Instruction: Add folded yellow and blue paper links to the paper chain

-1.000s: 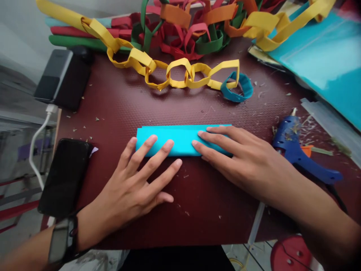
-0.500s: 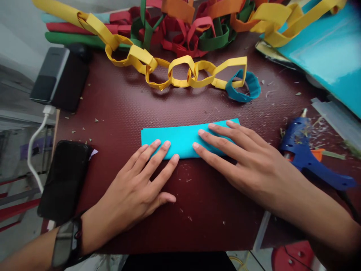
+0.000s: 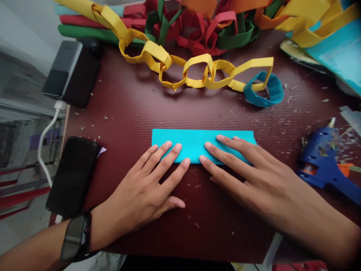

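A folded strip of bright turquoise paper (image 3: 194, 145) lies flat on the dark red table (image 3: 135, 113). My left hand (image 3: 143, 184) rests on its left part, fingers spread, fingertips on the paper and thumb held out to the side. On the strip's right part lie the fingertips of my right hand (image 3: 254, 169), also spread; its thumb is mostly hidden. Beyond the strip stretches a chain of yellow paper loops (image 3: 194, 71), with a blue paper loop (image 3: 263, 90) linked through its right end.
To the right lies a blue glue gun (image 3: 318, 158) among scraps. A phone (image 3: 72, 175) and a black power bank (image 3: 72, 73) with a white cable (image 3: 42, 146) sit at the left edge. Red and green paper loops (image 3: 237, 35) are heaped at the back.
The whole view has shifted, so things appear farther right. The paper strip's top edge now lies straighter, and my right fingers have come down slightly along it. Both hands stay on the strip.
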{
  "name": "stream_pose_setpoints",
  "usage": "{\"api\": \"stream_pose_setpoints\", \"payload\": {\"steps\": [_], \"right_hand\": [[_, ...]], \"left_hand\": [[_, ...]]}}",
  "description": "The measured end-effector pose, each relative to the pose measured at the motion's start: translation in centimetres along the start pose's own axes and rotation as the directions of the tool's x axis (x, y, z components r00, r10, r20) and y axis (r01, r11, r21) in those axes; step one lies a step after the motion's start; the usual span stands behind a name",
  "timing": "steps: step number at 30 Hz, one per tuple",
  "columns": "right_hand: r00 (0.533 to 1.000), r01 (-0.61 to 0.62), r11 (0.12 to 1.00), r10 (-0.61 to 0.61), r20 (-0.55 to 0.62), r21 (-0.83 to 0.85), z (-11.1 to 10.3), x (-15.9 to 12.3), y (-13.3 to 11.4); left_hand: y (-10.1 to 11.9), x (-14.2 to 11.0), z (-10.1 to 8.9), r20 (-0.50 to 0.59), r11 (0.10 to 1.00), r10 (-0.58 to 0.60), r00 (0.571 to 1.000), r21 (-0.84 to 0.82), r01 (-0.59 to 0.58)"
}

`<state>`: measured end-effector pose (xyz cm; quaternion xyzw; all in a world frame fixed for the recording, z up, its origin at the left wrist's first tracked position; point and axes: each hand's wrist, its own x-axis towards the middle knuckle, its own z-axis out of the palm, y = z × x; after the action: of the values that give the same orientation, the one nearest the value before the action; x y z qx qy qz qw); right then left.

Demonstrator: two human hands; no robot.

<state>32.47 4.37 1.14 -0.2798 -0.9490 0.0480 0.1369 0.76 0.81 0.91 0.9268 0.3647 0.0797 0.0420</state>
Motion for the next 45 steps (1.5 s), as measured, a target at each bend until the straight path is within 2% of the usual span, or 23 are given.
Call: {"api": "stream_pose_setpoints", "payload": {"steps": [6, 10, 15, 20, 26, 32, 37, 45], "right_hand": [[0.993, 0.103, 0.994, -0.099, 0.068, -0.044, -1.1, 0.4, 1.0], [0.994, 0.097, 0.994, -0.094, 0.061, -0.043, -0.9, 0.2, 0.8], [1.0, 0.01, 1.0, -0.01, 0.003, -0.011, -0.4, 0.0, 0.2], [0.992, 0.102, 0.994, -0.099, 0.076, -0.035, -0.7, 0.0, 0.7], [1.0, -0.004, 1.0, 0.004, 0.009, -0.011, -0.2, -0.2, 0.2], [0.996, 0.074, 0.997, -0.075, 0.055, 0.011, -0.5, 0.0, 0.7], [1.0, 0.007, 1.0, -0.006, -0.022, 0.022, -0.1, 0.7, -0.2], [0.998, -0.008, 0.999, 0.006, -0.055, -0.037, 0.5, 1.5, -0.8]], "left_hand": [[0.0, 0.1, 0.0, 0.002, 1.0, -0.005, 1.0, -0.006, 0.005], [0.0, 0.1, 0.0, 0.0, 1.0, -0.009, 1.0, -0.013, 0.009], [0.0, 0.2, -0.2, -0.001, 1.0, -0.014, 1.0, -0.018, 0.014], [0.0, 0.2, -0.3, 0.002, 1.0, -0.014, 1.0, -0.022, 0.014], [0.0, 0.2, -0.3, 0.013, 1.0, -0.016, 1.0, -0.027, 0.016], [0.0, 0.2, -0.2, 0.009, 1.0, -0.018, 1.0, -0.025, 0.018], [-0.1, 0.2, -0.1, 0.014, 0.999, -0.012, 1.0, -0.03, 0.012], [-0.1, 0.1, 0.2, -0.005, 0.999, -0.015, 1.0, -0.029, 0.015]]}}
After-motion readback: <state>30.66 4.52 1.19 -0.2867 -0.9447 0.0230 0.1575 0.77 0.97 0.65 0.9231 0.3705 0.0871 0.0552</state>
